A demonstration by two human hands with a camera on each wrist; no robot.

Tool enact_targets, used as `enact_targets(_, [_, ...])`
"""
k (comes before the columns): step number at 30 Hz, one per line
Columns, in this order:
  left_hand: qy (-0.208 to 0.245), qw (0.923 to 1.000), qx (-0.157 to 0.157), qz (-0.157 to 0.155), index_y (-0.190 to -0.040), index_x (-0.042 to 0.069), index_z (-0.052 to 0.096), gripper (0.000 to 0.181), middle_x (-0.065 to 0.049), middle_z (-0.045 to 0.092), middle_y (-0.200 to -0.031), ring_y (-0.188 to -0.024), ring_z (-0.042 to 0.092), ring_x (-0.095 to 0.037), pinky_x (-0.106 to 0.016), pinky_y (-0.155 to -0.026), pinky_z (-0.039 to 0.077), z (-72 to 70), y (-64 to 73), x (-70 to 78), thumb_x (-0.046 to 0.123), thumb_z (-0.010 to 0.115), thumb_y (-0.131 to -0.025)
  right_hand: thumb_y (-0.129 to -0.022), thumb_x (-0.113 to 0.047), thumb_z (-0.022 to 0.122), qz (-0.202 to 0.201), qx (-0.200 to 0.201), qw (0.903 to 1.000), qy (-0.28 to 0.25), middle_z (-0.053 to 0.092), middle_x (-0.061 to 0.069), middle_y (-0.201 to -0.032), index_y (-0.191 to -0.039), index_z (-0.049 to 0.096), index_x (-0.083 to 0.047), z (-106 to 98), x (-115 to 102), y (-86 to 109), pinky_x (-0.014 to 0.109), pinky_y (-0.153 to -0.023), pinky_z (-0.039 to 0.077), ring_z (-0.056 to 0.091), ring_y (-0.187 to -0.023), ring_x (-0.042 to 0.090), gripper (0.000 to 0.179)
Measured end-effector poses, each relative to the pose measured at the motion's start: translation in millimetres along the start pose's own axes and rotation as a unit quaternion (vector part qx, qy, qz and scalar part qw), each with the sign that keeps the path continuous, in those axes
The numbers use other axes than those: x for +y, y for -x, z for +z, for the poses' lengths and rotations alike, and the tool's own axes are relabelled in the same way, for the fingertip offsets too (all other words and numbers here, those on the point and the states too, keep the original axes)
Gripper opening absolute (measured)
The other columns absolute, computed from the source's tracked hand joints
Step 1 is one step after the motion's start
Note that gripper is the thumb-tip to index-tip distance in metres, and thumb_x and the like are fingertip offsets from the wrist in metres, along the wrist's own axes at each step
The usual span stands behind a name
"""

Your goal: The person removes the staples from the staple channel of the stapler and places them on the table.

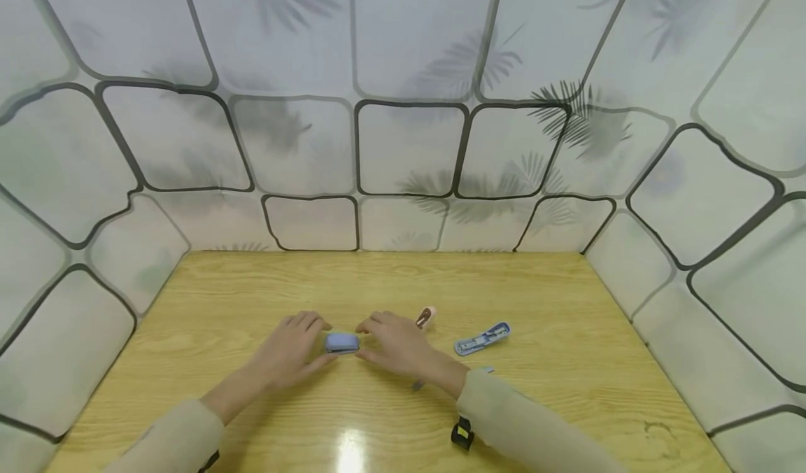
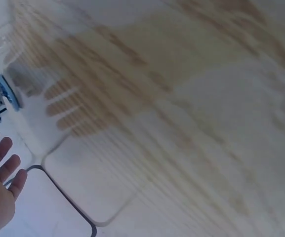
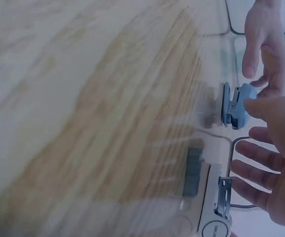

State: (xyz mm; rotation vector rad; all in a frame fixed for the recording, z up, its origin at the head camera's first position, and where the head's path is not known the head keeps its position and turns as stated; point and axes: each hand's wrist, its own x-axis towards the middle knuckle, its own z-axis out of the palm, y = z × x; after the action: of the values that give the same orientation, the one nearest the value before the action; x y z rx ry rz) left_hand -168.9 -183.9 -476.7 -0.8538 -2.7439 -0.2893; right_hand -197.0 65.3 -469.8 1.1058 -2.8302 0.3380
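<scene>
A small light-blue stapler (image 1: 342, 343) sits on the wooden table between both hands; the right wrist view shows the stapler (image 3: 237, 106) side on, its parts spread apart. My left hand (image 1: 286, 350) lies on its left, fingers extended and slightly bent, thumb near the stapler's front edge. On its other side, my right hand (image 1: 397, 345) reaches in with loosely spread fingers. The right thumb overlaps the stapler in the right wrist view; contact cannot be told. The left wrist view catches the left hand (image 2: 1, 197) and part of the stapler (image 2: 5, 94).
Behind the right hand lies a pink-and-brown stapler (image 1: 425, 317). Farther right is an opened blue stapler (image 1: 482, 339). A grey strip (image 1: 418, 385), resembling staples, lies partly under the right wrist. Patterned cloth walls (image 1: 409, 151) enclose the table (image 1: 252, 284) at back and sides.
</scene>
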Motion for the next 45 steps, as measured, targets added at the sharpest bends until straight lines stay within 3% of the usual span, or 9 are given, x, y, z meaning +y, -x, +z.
enact_targets(9, [-0.022, 0.9995, 0.015, 0.019, -0.116, 0.008, 0.068, 0.038, -0.007, 0.069, -0.118, -0.113, 0.066, -0.026, -0.046, -0.097, 0.059, 8.0, 5.0, -6.4, 0.04, 0.076, -0.096, -0.096, -0.045, 0.076, 0.031, -0.024, 0.9992, 0.012, 0.075, -0.004, -0.112, -0.122, 0.075, -0.019, 10.5, -4.9, -11.4, 0.018, -0.074, 0.052, 0.066, -0.094, 0.01, 0.037])
enact_targets(24, [-0.036, 0.9992, 0.017, 0.007, -0.104, 0.014, 0.068, 0.026, -0.002, 0.069, -0.109, -0.106, 0.066, -0.022, -0.042, -0.094, 0.058, 9.6, 3.9, -1.5, 0.038, 0.074, -0.097, -0.101, -0.039, 0.072, 0.005, -0.036, 0.9993, 0.011, 0.074, -0.005, -0.111, -0.122, 0.074, -0.019, 9.8, -5.6, -17.1, 0.014, -0.068, 0.045, 0.06, -0.088, 0.006, 0.029])
enact_targets(34, [0.004, 0.9994, 0.027, -0.019, -0.095, 0.017, 0.065, 0.025, 0.001, 0.069, -0.103, -0.105, 0.066, -0.022, -0.043, -0.093, 0.058, 14.3, 9.2, 9.0, 0.039, 0.076, -0.096, -0.105, -0.038, 0.064, -0.044, -0.06, 0.9972, 0.009, 0.073, -0.005, -0.117, -0.13, 0.07, -0.019, 9.8, 5.0, -16.9, 0.018, -0.084, 0.055, 0.067, -0.103, 0.01, 0.031])
enact_targets(45, [0.001, 0.9984, 0.035, -0.045, -0.1, 0.012, 0.066, 0.029, -0.006, 0.069, -0.104, -0.105, 0.068, -0.028, -0.049, -0.096, 0.059, 15.8, 18.4, 15.3, 0.037, 0.08, -0.093, -0.104, -0.044, 0.064, -0.064, -0.081, 0.9945, 0.017, 0.07, -0.003, -0.132, -0.141, 0.064, -0.02, 6.0, 7.8, -20.7, 0.024, -0.095, 0.057, 0.067, -0.116, 0.012, 0.043])
